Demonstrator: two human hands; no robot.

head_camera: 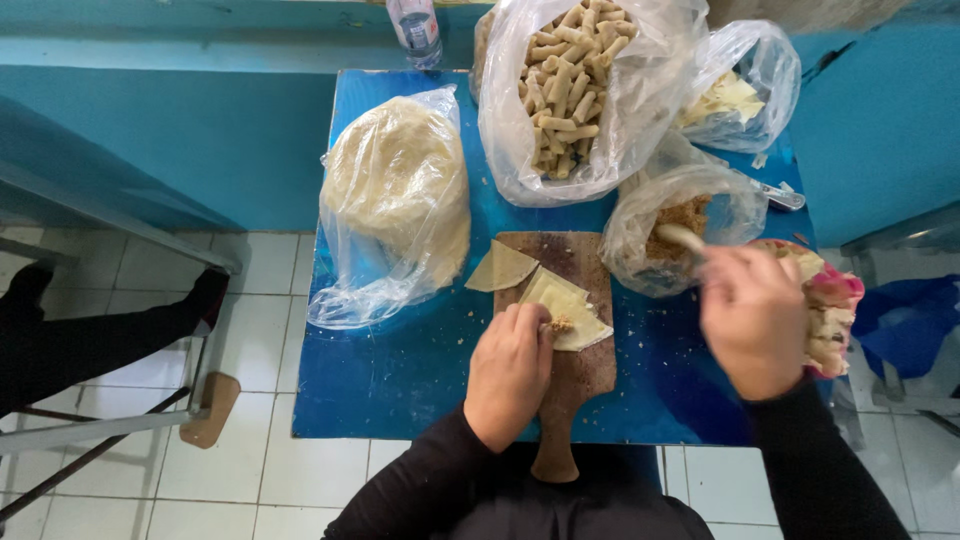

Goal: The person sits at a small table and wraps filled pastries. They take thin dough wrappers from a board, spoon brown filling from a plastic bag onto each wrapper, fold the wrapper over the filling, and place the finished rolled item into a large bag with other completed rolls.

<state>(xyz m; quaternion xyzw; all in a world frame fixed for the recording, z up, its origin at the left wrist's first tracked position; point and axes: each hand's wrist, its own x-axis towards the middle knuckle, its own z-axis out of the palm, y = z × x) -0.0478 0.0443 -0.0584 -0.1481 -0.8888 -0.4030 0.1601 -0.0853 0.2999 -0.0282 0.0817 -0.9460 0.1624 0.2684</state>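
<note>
A water bottle (414, 30) stands beyond the bag of rolled pastries (566, 85).

The right hand (752, 318) is smeared with motion, so its grip on the spoon (680, 236) cannot be told. The left hand (510, 365) covers its own fingertips and part of the wrapper (570, 312). The water bottle (414, 30) is cut off by the top edge, and a seated person's legs (90, 335) by the left.
</note>
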